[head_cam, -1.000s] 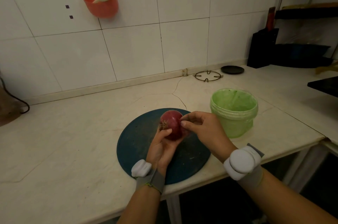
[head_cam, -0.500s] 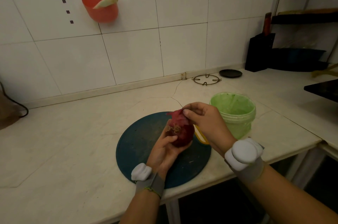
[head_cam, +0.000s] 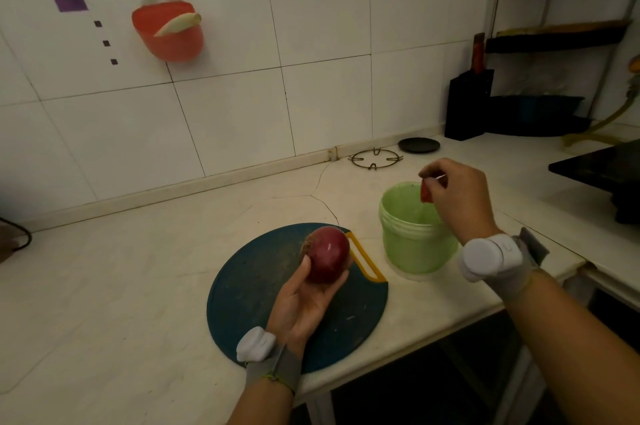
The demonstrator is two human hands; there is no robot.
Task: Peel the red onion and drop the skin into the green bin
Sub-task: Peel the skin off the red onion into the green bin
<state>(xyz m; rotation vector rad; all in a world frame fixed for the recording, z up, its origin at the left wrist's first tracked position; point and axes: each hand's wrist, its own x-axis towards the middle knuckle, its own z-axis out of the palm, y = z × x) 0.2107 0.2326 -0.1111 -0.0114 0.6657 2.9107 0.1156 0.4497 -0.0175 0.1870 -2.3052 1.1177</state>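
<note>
Half a second ago the right hand (head_cam: 457,197) was pulling at the top of the red onion (head_cam: 327,254); it has now swung away to the right and hangs over the green bin (head_cam: 415,244), near the counter's (head_cam: 138,286) front edge. The onion sits above the round blue board's (head_cam: 249,286) right side, its long axis tilted and its rooty end pointing up and left towards the wall. The left hand (head_cam: 304,300) cups it from below, thumb and fingers curled round it, while the right thumb and forefinger are pinched together on a scrap of red skin (head_cam: 426,194).
</note>
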